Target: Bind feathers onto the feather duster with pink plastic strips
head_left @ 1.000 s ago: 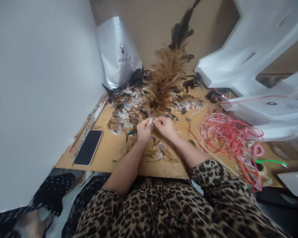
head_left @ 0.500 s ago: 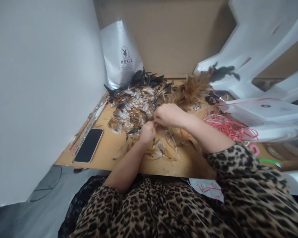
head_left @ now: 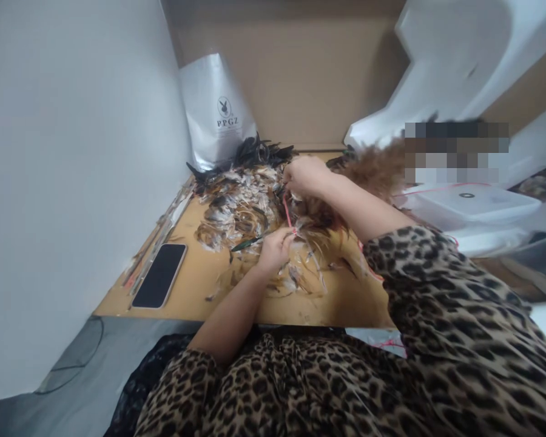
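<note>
While pinching red strip (head_left: 287, 208) high in right hand (head_left: 307, 176), pinched lower end in left hand (head_left: 276, 249), with hands apart. Had near end of brown feather bundle (head_left: 381, 167) closest to left hand, slanting lengthwise away rightward behind right forearm (head_left: 364, 206), over table (head_left: 198, 294). Couldn't tell if gripped too.

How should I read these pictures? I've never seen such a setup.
No machine here: a person works with two bare hands, filmed from a head-worn camera looking forward and down. A thin pinkish-red strand runs between the fingers of the left hand and the right hand. A bundle of fluffy brown feathers stretches behind the right forearm, its near end by the left fingertips. On the tan tabletop lie a heap of white-and-brown feathers and a flat black-screened phone; behind the heap stands a silver bag.
</note>
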Available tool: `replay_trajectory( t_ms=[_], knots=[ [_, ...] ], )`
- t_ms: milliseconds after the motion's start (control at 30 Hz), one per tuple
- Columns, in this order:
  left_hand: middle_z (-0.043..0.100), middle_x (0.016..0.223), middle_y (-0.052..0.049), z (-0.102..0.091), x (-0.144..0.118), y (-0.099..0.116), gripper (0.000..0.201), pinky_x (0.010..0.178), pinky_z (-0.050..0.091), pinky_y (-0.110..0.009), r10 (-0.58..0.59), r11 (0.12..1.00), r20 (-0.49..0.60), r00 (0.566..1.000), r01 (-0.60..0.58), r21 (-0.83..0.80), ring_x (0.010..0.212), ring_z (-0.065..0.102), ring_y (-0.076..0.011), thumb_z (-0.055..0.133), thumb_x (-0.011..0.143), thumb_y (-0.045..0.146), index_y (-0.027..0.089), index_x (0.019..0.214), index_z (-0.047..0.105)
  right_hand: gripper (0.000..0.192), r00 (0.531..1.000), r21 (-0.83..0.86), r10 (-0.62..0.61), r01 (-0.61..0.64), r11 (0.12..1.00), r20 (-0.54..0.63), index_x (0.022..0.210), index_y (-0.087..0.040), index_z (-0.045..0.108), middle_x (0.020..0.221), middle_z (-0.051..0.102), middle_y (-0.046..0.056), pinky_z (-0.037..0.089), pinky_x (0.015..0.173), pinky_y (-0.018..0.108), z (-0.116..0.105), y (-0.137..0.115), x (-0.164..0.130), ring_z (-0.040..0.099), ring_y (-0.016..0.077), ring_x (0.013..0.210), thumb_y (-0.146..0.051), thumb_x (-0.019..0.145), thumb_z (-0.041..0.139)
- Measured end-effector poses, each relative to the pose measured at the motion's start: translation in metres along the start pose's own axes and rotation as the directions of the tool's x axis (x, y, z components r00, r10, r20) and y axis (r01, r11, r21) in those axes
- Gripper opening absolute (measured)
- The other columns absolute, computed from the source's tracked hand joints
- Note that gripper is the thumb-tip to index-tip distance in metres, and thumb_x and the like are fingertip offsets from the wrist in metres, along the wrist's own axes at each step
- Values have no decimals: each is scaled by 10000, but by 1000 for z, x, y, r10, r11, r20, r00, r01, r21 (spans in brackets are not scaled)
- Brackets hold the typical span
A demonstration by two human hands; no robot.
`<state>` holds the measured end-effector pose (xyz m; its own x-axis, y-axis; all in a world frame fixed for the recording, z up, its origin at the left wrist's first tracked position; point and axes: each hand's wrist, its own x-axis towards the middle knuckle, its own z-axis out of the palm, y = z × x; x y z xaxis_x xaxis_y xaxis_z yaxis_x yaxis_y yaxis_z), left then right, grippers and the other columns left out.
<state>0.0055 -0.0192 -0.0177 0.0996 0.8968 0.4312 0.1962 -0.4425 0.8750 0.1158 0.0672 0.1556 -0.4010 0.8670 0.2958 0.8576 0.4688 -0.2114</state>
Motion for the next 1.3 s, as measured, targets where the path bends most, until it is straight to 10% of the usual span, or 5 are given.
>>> replay_trajectory(
  t_ms=[100,200,433,767,1300],
  knots=[
    [653,708,-39,-3,8,1,229,640,454,-255,-180,951,-47,983,162,-262,639,577,-128,626,753,348,155,871,666,134,969,296,-235,247,923,-78,839,-160,703,876,647,81,441,781,317,-32,-16,-54,586,190,817,-200,745,616],
    [597,593,0,-8,14,6,291,494,361,-204,-302,853,-31,953,256,-455,489,457,-70,690,680,398,139,796,627,228,908,669,-362,135,731,213,792,-181,700,752,661,36,465,667,264,-30,-9,-109,593,153,688,-364,798,564],
    [560,609,10,-12,14,21,354,390,169,-179,-387,646,167,907,396,-652,407,299,-9,741,625,409,135,758,561,254,966,683,255,-206,701,29,886,-145,685,762,672,54,447,642,283,73,26,-129,581,171,678,-316,777,532],
    [542,617,14,-18,19,17,312,377,140,-178,-383,642,131,914,366,-674,404,292,-7,717,667,386,131,738,551,345,967,922,225,-195,335,123,899,-141,635,777,648,45,438,620,257,114,14,-112,539,112,611,-444,742,582],
    [585,569,17,1,13,12,359,454,309,-183,-441,714,-53,896,315,-625,463,452,-48,762,618,348,134,857,601,240,945,849,326,-149,506,-28,719,-161,648,624,598,7,346,533,217,129,12,-120,435,91,531,-367,801,555]
  ],
)
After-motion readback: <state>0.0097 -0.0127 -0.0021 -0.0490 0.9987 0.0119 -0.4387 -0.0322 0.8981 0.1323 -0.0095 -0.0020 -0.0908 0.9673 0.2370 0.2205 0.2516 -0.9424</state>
